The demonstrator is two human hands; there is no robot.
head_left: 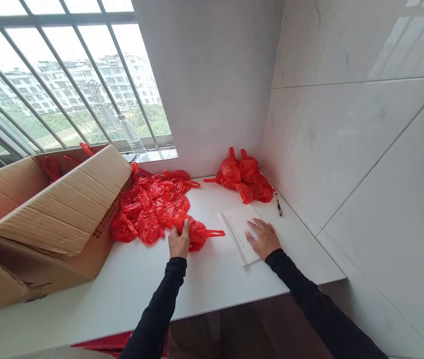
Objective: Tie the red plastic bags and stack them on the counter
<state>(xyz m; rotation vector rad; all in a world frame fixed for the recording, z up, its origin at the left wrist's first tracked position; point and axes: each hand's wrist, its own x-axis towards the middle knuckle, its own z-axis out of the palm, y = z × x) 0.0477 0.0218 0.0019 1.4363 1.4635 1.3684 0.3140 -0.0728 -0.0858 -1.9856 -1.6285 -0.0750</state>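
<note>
My left hand [179, 241] is closed on a red plastic bag [197, 235] at the near right edge of a large pile of red bags [154, 204]. The bag's looped handle points right, toward a sheet of paper. On that white paper [238, 230], which bears a column of small writing, my right hand [263, 239] lies with its fingers spread, holding nothing. A smaller heap of red bags [243, 174] sits in the far corner by the walls. Right of it lies a black pen [279, 205].
An open cardboard box [66, 199] with red bags inside stands at the left of the white table [140, 279]. A clear plastic bottle [132, 135] is on the sill of the barred window. Tiled wall [364, 149] bounds the table at the right.
</note>
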